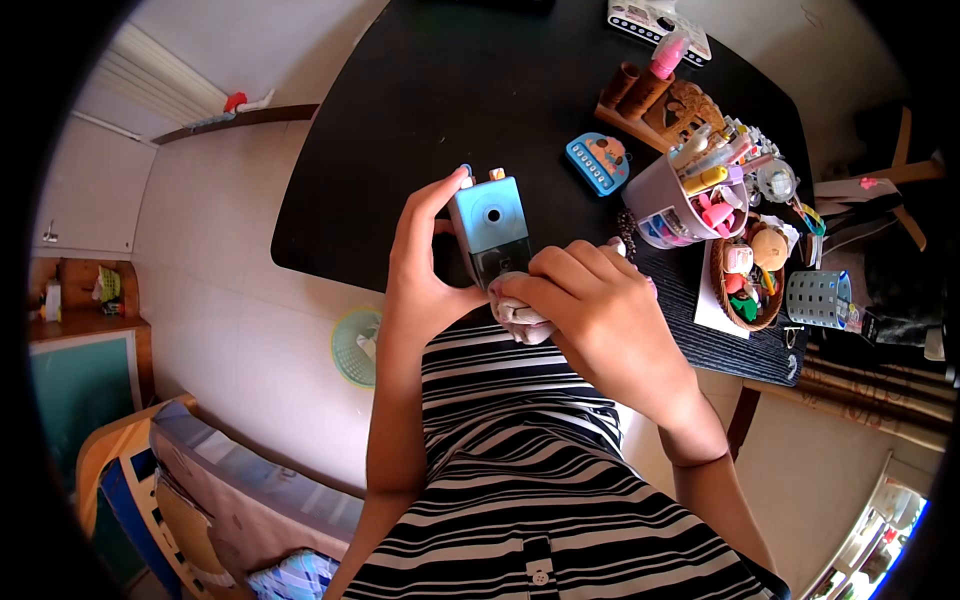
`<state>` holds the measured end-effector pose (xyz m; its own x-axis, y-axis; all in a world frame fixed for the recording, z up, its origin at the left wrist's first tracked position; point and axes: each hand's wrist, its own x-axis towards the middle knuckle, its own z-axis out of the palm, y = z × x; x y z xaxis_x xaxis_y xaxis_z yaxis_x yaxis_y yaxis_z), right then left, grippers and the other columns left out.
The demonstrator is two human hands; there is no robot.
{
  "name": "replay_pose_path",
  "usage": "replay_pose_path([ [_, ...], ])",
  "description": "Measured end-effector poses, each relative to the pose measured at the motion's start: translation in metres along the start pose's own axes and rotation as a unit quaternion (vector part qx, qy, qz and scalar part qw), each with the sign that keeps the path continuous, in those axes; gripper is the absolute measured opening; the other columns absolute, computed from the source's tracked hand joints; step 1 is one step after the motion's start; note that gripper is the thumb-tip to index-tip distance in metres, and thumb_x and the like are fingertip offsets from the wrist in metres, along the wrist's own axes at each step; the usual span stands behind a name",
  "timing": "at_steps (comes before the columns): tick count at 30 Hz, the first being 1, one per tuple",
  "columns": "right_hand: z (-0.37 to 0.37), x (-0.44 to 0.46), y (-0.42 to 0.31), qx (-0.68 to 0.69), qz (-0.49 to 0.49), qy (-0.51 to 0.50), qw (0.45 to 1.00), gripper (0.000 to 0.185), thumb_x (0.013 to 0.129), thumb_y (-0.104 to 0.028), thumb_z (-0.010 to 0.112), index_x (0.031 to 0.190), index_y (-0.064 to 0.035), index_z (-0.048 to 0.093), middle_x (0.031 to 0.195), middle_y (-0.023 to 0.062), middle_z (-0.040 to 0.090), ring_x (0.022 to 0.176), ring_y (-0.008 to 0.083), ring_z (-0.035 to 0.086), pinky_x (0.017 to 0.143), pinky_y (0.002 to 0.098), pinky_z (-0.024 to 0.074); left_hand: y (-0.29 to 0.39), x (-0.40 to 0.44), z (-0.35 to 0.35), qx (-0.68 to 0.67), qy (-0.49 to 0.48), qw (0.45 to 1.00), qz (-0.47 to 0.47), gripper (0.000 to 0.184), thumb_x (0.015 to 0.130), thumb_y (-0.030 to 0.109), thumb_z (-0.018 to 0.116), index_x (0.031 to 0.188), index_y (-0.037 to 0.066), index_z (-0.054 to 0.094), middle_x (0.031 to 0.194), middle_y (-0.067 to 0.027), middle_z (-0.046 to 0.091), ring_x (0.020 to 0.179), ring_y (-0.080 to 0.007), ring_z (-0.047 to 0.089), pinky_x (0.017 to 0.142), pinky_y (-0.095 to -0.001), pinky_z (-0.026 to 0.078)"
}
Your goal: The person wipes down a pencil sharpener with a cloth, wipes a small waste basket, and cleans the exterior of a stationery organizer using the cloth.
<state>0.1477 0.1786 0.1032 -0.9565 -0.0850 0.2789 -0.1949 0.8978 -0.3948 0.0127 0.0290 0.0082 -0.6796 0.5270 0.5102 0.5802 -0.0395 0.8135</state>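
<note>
My left hand (418,258) is closed around a light blue desktop pencil sharpener (494,222) with a round pencil hole in its face and a dark see-through lower part. It is held up in front of the striped shirt, near the table's front edge. Bunched in my right hand (612,318) is a whitish cloth with pink marks (520,320). The cloth presses against the sharpener's dark lower end and covers part of it. My right fingers are curled, and their tips are partly hidden.
On the black table (420,110) are a small blue keyboard-shaped toy (598,163), a full white pen pot (660,215), a wicker basket (718,280) of small items and a carved wooden stand (685,112). A green basket (357,345) stands on the floor to the left.
</note>
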Motion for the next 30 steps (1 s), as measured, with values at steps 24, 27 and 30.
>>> replay_pose_path([
  [24, 0.005, 0.008, -0.001, 0.023, -0.023, 0.001, 0.999, 0.027, 0.078, -0.006, 0.067, 0.105, -0.0056, 0.07, 0.096, 0.0048, 0.059, 0.092, 0.0218, 0.06, 0.078, 0.034, 0.0476, -0.001, -0.002, -0.001, 0.046, 0.005, 0.999, -0.001, 0.097, 0.057, 0.008, 0.094, 0.144, 0.011, 0.053, 0.138, -0.0107, 0.061, 0.12, -0.0265, 0.062, 0.084, -0.0341, 0.053],
  [27, 0.005, 0.004, 0.001, 0.051, -0.01, -0.002, 0.999, 0.038, 0.072, 0.0, 0.074, 0.109, -0.0085, 0.072, 0.097, 0.0047, 0.062, 0.09, 0.0255, 0.063, 0.076, 0.0388, 0.0512, -0.002, -0.002, -0.001, 0.051, 0.006, 0.999, 0.001, 0.097, 0.057, 0.009, 0.094, 0.145, 0.011, 0.053, 0.138, -0.0109, 0.06, 0.12, -0.0267, 0.062, 0.085, -0.0347, 0.053],
  [30, -0.004, 0.002, 0.005, 0.07, -0.022, -0.035, 0.997, 0.038, 0.071, 0.001, 0.075, 0.107, -0.0075, 0.072, 0.096, 0.0059, 0.063, 0.088, 0.0267, 0.063, 0.075, 0.0394, 0.0518, 0.0, -0.001, -0.001, 0.059, 0.01, 0.998, 0.008, 0.097, 0.057, 0.011, 0.095, 0.145, 0.011, 0.053, 0.137, -0.0109, 0.06, 0.121, -0.0268, 0.061, 0.087, -0.0352, 0.053],
])
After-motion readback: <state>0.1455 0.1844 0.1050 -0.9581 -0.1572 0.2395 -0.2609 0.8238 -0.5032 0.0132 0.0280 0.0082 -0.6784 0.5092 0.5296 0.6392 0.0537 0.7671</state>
